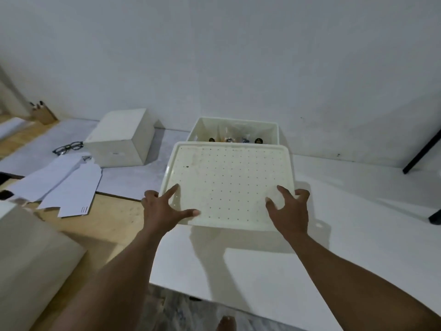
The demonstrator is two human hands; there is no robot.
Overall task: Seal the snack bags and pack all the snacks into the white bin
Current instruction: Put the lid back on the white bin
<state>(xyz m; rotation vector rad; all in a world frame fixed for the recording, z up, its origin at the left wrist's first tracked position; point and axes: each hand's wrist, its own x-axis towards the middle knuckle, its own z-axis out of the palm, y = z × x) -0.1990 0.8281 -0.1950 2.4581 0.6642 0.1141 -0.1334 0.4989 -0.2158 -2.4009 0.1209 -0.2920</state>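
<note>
The white bin (274, 136) stands on the white table near the wall, with several snack bags (235, 136) showing inside its far part. A white lid dotted with small holes (229, 185) covers the near part of the bin, tilted toward me. My left hand (164, 209) grips the lid's near left corner, thumb and forefinger spread on top. At the near right corner my right hand (290, 210) grips the lid, fingers curled over its edge.
A white closed box (121, 137) sits left of the bin. Black glasses (68, 148) and flat white paper pieces (69, 185) lie further left on a wooden surface. A knife block (43, 113) stands at the far left. A black stand leg (421, 151) leans at right.
</note>
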